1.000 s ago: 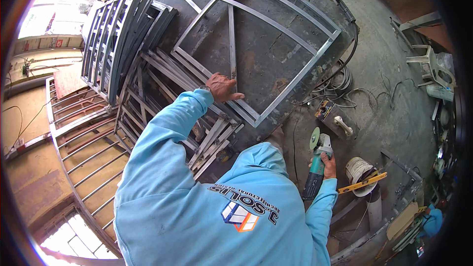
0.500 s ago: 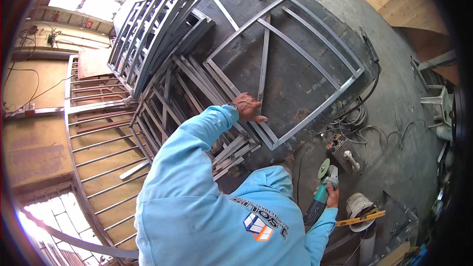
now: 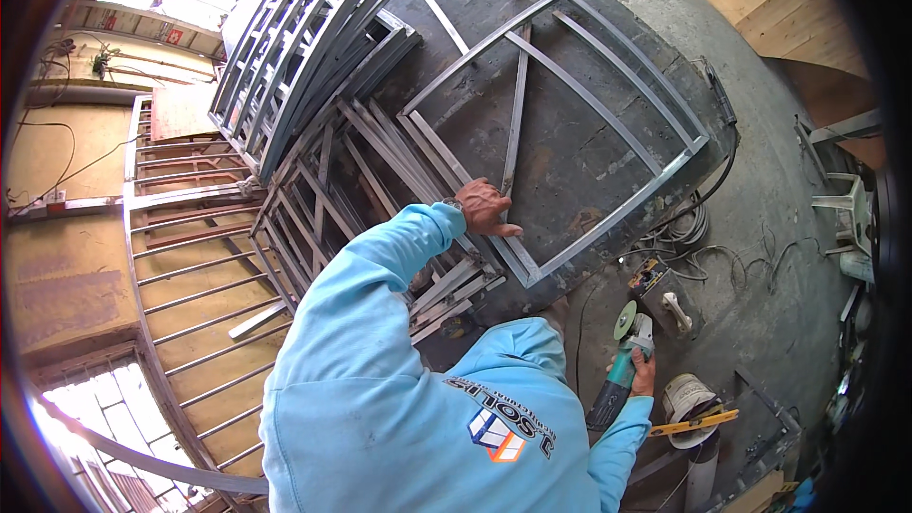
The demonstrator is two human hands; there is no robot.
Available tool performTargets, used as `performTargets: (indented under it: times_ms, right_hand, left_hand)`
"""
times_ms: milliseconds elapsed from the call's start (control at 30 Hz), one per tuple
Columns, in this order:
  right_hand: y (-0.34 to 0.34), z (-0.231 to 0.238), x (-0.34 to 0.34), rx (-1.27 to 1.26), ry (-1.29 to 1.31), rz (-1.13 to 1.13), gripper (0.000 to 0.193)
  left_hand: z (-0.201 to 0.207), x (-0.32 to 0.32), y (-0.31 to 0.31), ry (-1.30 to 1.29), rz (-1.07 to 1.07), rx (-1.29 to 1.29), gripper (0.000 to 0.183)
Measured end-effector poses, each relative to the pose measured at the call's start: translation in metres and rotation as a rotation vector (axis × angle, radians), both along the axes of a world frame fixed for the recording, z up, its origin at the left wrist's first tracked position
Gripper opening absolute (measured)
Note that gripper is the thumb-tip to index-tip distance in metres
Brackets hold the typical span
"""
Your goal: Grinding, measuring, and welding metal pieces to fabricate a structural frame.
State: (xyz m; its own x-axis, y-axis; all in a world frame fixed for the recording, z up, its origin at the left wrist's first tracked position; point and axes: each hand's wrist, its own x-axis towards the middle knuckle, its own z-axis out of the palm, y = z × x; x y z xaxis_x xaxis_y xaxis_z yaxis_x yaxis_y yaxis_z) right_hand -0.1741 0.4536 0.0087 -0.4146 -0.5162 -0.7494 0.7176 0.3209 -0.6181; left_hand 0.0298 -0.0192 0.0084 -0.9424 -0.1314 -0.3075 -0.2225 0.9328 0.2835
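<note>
My left hand [image 3: 487,208] lies at the near left side of a grey metal frame [image 3: 597,235] with curved crossbars. Its fingers curl over the lower end of a slanting metal bar [image 3: 518,114], with the thumb stretched out to the right; the fingers' undersides are hidden. Low on my right side, my right hand [image 3: 644,374] is wrapped round a green and black angle grinder [image 3: 615,387]. The grinder's pale green disc [image 3: 625,320] points away from me, apart from the frame. Whether the disc spins cannot be told.
The frame rests on a dark worktable [image 3: 579,161]. Stacked metal frames [image 3: 294,66] and loose bars [image 3: 446,290] crowd its left. On the floor to the right are a boxy machine [image 3: 649,282], coiled cable [image 3: 686,228], a bucket [image 3: 686,394] under an orange level [image 3: 698,423], and a white chair [image 3: 848,199].
The whole view has shifted slightly. Both hands keep their places, the left at the slanting bar and the right round the angle grinder.
</note>
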Motion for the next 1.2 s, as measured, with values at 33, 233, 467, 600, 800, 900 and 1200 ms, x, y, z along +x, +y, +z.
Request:
performTargets:
  times_ms: [33,233,467,600,800,900,1200]
  right_hand:
    - [-0.002,0.003,0.001,0.003,0.0,0.001,0.062]
    - [-0.003,0.008,0.006,-0.004,0.012,-0.046,0.061]
    - [0.004,0.002,0.008,0.01,-0.023,-0.059,0.053]
    - [0.003,0.0,0.008,0.012,0.002,-0.048,0.054]
    - [0.005,0.004,0.009,0.052,0.025,-0.018,0.057]
    - [0.013,-0.003,0.013,0.029,0.061,-0.04,0.055]
    - [0.013,-0.015,0.024,0.01,0.041,-0.075,0.053]
  left_hand:
    - [0.003,0.001,0.001,0.007,-0.003,0.002,0.065]
    - [0.006,0.0,0.0,-0.055,0.035,0.015,0.062]
    - [0.012,-0.007,0.0,-0.118,0.073,0.016,0.06]
    - [0.014,-0.01,0.0,-0.195,0.081,-0.001,0.06]
    - [0.004,-0.008,-0.002,-0.133,0.033,-0.006,0.062]
    - [0.005,-0.009,0.0,-0.152,0.041,-0.05,0.065]
    - [0.001,-0.007,0.0,-0.16,0.015,-0.068,0.066]
